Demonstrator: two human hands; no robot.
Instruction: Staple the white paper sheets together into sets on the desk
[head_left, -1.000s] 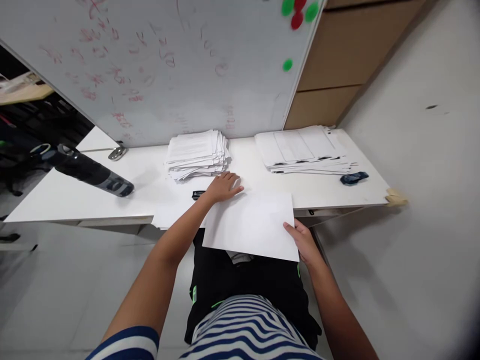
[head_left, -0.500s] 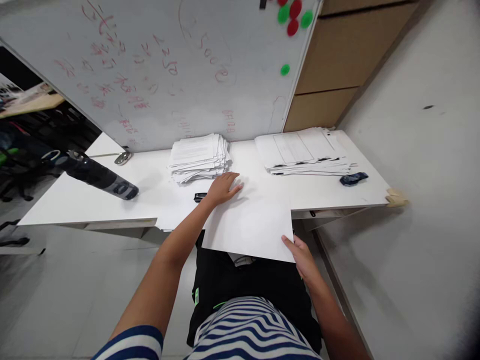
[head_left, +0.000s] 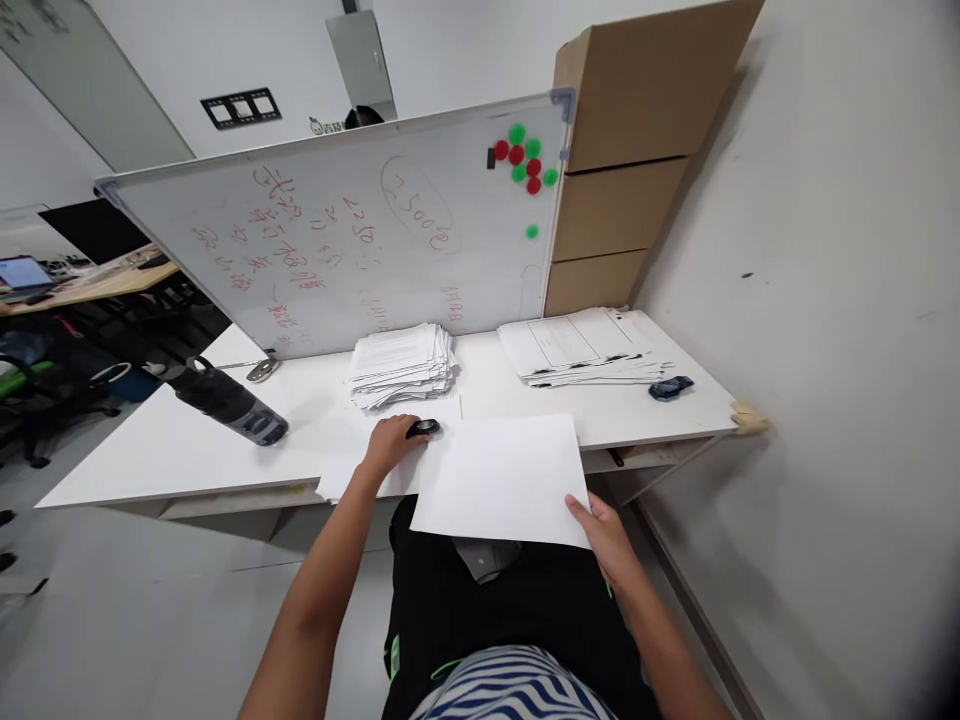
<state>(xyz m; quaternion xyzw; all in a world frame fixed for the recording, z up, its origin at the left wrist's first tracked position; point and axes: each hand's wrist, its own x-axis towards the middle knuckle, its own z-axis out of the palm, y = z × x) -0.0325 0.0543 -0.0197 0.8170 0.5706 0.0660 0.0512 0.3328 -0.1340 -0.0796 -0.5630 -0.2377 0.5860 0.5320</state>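
My right hand [head_left: 600, 525] pinches the near right corner of a blank white sheet of paper [head_left: 499, 480], thumb on top. The sheet reaches over the desk's front edge, its near part above my lap. My left hand [head_left: 391, 445] is closed around a small black stapler [head_left: 424, 427] just left of the sheet; the stapler's front end pokes out past the fingers. More white paper [head_left: 341, 478] lies on the desk under my left forearm. Just beyond my left hand stands an uneven stack of printed papers [head_left: 403, 365].
Another paper pile with black marks along its edges [head_left: 574, 345] lies at the back right, a dark blue packet [head_left: 671, 388] beside it. A dark bottle [head_left: 232, 402] is at the left on the white desk [head_left: 150, 460]. The whiteboard [head_left: 337, 220] and cardboard boxes [head_left: 630, 110] stand behind.
My left hand has moved off the sheet to the left and closed on the stapler. My right hand keeps its hold on the sheet's corner. The head view has tilted up.
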